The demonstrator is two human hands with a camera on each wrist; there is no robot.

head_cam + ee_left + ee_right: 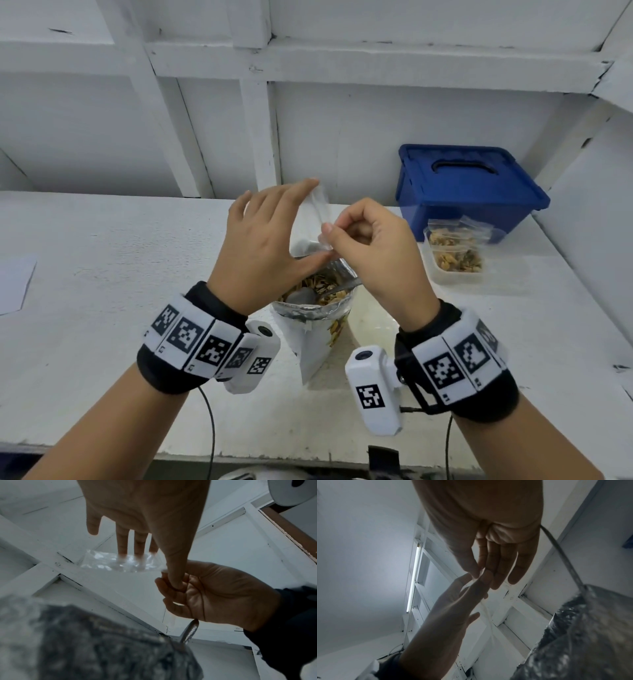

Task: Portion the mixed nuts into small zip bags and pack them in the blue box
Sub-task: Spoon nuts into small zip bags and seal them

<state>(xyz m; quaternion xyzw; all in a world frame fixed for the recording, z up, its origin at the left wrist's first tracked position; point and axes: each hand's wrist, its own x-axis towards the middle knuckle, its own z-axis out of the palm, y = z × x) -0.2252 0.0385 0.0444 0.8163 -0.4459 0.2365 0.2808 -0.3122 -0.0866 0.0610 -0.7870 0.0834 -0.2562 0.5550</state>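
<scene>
Over the nut pouch [315,308] mid-desk [102,274], I hold an empty zip bag [102,562]: left hand [270,243] pinches it thumb-to-fingers, right hand [376,253] pinches its edge. Blue box [469,192], lidded, back right corner.

The right hand [488,520] is pinching the thin edge of a clear zip bag [488,616] between thumb and forefinger, with the left hand [447,615] touching it there from below. A spoon handle [565,558] is sticking out of the foil pouch [582,635] at right.
</scene>
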